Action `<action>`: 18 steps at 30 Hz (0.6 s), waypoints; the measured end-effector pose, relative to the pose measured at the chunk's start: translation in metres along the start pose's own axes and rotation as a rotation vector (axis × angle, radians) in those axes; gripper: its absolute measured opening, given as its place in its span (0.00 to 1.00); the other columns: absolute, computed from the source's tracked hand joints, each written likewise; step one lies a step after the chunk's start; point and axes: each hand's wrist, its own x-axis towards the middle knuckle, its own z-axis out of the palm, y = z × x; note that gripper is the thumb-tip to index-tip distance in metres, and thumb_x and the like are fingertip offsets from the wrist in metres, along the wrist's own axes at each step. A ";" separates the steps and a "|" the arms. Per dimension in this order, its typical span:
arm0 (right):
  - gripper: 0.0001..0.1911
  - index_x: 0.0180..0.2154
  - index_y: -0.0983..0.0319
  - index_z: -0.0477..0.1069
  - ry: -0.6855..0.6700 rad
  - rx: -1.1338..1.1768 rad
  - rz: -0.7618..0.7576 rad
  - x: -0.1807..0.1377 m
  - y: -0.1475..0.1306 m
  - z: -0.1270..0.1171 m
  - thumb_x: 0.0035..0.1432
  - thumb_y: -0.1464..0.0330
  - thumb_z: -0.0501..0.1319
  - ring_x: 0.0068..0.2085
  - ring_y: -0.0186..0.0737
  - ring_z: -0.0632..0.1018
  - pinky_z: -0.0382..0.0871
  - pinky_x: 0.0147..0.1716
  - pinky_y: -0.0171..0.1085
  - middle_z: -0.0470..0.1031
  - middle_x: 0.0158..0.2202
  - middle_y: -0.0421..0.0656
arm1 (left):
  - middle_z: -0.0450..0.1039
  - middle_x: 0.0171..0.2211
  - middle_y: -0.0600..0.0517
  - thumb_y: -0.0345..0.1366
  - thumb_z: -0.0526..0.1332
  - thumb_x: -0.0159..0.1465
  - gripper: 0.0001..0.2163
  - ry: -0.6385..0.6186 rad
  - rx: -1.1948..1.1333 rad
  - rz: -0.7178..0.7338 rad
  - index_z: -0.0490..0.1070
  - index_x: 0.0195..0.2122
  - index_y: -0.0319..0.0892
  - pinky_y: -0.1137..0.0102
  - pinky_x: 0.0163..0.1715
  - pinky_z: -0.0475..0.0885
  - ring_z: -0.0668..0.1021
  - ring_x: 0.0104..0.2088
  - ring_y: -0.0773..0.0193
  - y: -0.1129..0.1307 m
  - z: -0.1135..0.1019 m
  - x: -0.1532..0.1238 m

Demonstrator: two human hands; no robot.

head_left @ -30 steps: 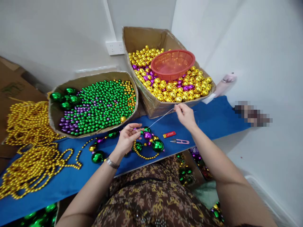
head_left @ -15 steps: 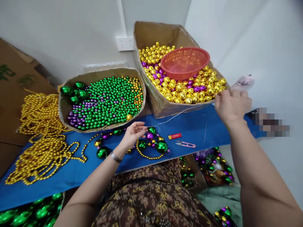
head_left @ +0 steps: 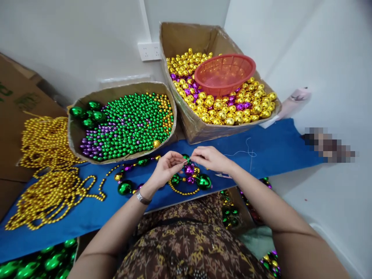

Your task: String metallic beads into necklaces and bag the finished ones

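My left hand (head_left: pixel 166 167) and my right hand (head_left: pixel 209 158) meet over a half-strung necklace (head_left: pixel 188 178) of green, purple and gold beads lying on the blue cloth (head_left: pixel 261 151). Both hands pinch at the same spot by a small green bead, fingertips almost touching. A thin white thread (head_left: pixel 245 152) trails loosely to the right from my right hand across the cloth. A bracelet sits on my left wrist.
A cardboard box of small green and purple beads (head_left: pixel 124 124) stands behind my hands. A second box of gold balls (head_left: pixel 226 104) holds a red plastic basket (head_left: pixel 225 73). Gold bead strands (head_left: pixel 46 174) pile at the left. More beads lie below the table edge.
My right hand, which had pulled the thread out taut far to the right, has come back to my left hand; the thread now lies slack on the cloth.
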 end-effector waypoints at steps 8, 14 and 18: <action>0.15 0.33 0.63 0.72 0.260 -0.075 0.019 0.009 -0.008 -0.008 0.66 0.63 0.52 0.32 0.35 0.72 0.63 0.33 0.34 0.71 0.30 0.42 | 0.76 0.42 0.47 0.35 0.69 0.55 0.15 -0.146 0.127 0.066 0.75 0.45 0.44 0.71 0.31 0.75 0.79 0.35 0.62 -0.009 0.008 -0.001; 0.14 0.34 0.62 0.71 0.318 -0.077 0.032 0.014 -0.010 -0.002 0.67 0.63 0.51 0.35 0.36 0.73 0.64 0.36 0.34 0.72 0.32 0.43 | 0.75 0.48 0.46 0.35 0.68 0.56 0.13 -0.072 0.256 0.198 0.78 0.44 0.46 0.65 0.44 0.74 0.78 0.44 0.58 -0.006 0.010 0.005; 0.15 0.35 0.62 0.71 0.346 -0.114 0.044 0.018 -0.009 0.001 0.67 0.62 0.50 0.36 0.37 0.73 0.64 0.37 0.34 0.72 0.32 0.43 | 0.79 0.43 0.47 0.35 0.70 0.53 0.13 0.043 0.241 0.189 0.78 0.41 0.44 0.64 0.47 0.73 0.78 0.45 0.57 -0.012 0.007 0.008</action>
